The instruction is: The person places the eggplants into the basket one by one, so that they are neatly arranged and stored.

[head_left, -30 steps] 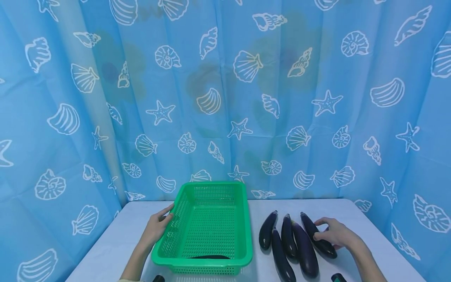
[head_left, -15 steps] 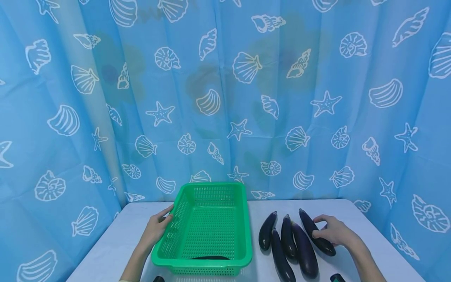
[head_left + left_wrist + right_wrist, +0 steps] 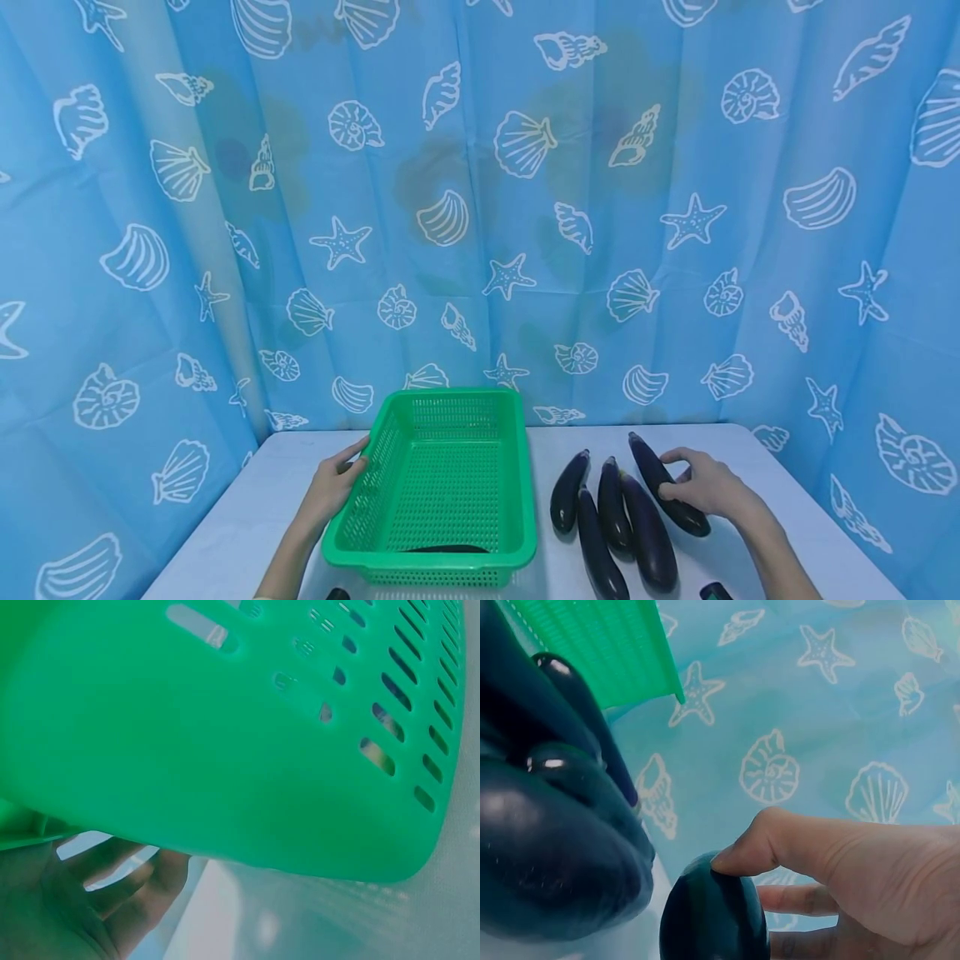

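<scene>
No words, brands or numbers can be read: the curtain (image 3: 465, 200) behind the basket (image 3: 528, 500) bears white shell and starfish drawings; the black object (image 3: 715, 591) right of the basket, an illegible green mark.

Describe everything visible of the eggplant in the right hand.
The eggplant is long, glossy and nearly black. Its narrow stem end points toward the curtain, slightly left. The right hand pinches it between thumb and fingers. It is right of the other eggplants, apart from them; whether it touches the table is unclear.
</scene>
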`<action>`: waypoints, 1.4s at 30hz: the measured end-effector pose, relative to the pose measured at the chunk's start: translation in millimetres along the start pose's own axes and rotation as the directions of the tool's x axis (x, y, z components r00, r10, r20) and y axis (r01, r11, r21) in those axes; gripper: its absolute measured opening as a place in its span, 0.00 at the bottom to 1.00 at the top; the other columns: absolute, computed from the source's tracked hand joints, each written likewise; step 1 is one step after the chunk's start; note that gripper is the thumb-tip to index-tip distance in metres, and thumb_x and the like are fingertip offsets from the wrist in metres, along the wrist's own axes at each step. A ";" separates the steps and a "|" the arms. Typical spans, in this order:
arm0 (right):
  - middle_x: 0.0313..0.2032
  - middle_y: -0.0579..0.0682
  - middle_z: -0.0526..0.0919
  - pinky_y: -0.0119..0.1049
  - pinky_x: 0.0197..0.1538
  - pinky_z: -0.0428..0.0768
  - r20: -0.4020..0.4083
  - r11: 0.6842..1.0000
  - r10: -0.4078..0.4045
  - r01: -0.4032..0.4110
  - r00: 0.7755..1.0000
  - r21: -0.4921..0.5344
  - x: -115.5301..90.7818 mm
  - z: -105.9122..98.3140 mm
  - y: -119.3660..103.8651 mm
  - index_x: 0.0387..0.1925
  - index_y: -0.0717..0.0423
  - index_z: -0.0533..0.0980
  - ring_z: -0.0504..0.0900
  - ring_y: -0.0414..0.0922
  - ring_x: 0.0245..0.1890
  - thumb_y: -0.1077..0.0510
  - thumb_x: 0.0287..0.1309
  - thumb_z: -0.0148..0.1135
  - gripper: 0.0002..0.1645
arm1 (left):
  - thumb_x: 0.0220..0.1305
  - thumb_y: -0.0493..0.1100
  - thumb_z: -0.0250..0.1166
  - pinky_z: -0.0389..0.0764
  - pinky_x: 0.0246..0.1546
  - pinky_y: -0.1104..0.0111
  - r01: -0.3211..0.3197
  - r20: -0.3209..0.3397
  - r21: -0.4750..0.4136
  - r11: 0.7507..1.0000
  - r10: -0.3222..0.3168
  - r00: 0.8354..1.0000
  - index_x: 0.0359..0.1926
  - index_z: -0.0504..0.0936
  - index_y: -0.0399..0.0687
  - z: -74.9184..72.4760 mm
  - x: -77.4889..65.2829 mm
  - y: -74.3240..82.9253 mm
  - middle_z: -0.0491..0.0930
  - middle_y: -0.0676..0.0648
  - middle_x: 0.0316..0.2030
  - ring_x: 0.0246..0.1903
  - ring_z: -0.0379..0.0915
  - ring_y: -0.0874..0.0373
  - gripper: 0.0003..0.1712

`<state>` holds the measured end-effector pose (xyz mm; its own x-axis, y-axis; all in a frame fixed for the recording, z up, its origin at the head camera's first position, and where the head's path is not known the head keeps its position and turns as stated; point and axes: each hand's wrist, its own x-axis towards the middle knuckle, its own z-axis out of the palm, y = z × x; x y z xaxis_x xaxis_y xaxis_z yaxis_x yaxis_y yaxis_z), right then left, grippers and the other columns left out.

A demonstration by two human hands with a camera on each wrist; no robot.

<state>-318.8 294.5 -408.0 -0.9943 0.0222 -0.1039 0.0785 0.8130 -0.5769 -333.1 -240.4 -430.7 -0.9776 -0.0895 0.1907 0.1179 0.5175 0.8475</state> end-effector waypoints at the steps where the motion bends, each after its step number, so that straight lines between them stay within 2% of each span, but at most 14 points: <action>1: 0.37 0.56 0.84 0.46 0.38 0.82 -0.005 1.000 -0.012 0.012 1.000 -0.003 -1.4 -0.4 -2.1 0.62 0.67 0.68 0.82 0.45 0.31 0.50 0.52 0.67 0.39 | 0.74 0.45 0.53 0.81 0.41 0.61 0.001 0.000 -0.002 1.000 -0.001 1.000 0.71 0.68 0.48 -0.1 0.2 0.0 0.80 0.32 0.55 0.46 0.82 0.48 0.26; 8: 0.35 0.55 0.84 0.47 0.38 0.82 -0.032 0.998 -0.058 0.057 0.998 -0.009 -10.5 -2.2 -14.5 0.62 0.66 0.69 0.82 0.45 0.30 0.51 0.53 0.67 0.38 | 0.74 0.45 0.53 0.80 0.38 0.65 -0.002 0.006 -0.018 1.000 0.002 1.000 0.70 0.68 0.48 -0.4 0.7 0.5 0.79 0.32 0.55 0.45 0.82 0.50 0.26; 19: 0.33 0.53 0.83 0.43 0.35 0.81 -0.040 0.997 -0.077 0.076 0.996 -0.016 -15.7 2.3 -26.7 0.62 0.64 0.69 0.82 0.44 0.28 0.53 0.51 0.67 0.38 | 0.74 0.45 0.53 0.81 0.39 0.64 0.000 0.008 -0.018 1.000 0.000 1.000 0.71 0.67 0.47 0.5 0.8 0.6 0.80 0.32 0.55 0.45 0.82 0.49 0.26; 28: 0.33 0.53 0.83 0.44 0.36 0.82 -0.032 0.996 -0.092 0.091 0.995 -0.008 -15.2 11.2 -36.8 0.62 0.62 0.70 0.82 0.45 0.30 0.54 0.50 0.68 0.37 | 0.75 0.45 0.52 0.81 0.40 0.63 -0.013 0.002 -0.018 1.000 0.013 1.000 0.71 0.67 0.46 0.4 0.6 0.8 0.79 0.31 0.55 0.47 0.82 0.46 0.27; 42: 0.35 0.52 0.84 0.47 0.39 0.83 0.004 0.996 -0.089 0.089 0.996 0.000 -18.2 15.7 -45.5 0.61 0.58 0.71 0.83 0.45 0.32 0.53 0.50 0.70 0.36 | 0.74 0.45 0.53 0.81 0.38 0.65 0.003 0.009 -0.021 1.000 -0.002 1.000 0.71 0.67 0.48 -0.4 0.7 -0.9 0.80 0.32 0.54 0.44 0.82 0.51 0.26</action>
<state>-303.2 248.0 -392.5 -0.9970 -0.0528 -0.0558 -0.0104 0.8121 -0.5835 -333.8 -241.3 -431.2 -0.9793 -0.0834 0.1843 0.1190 0.4991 0.8583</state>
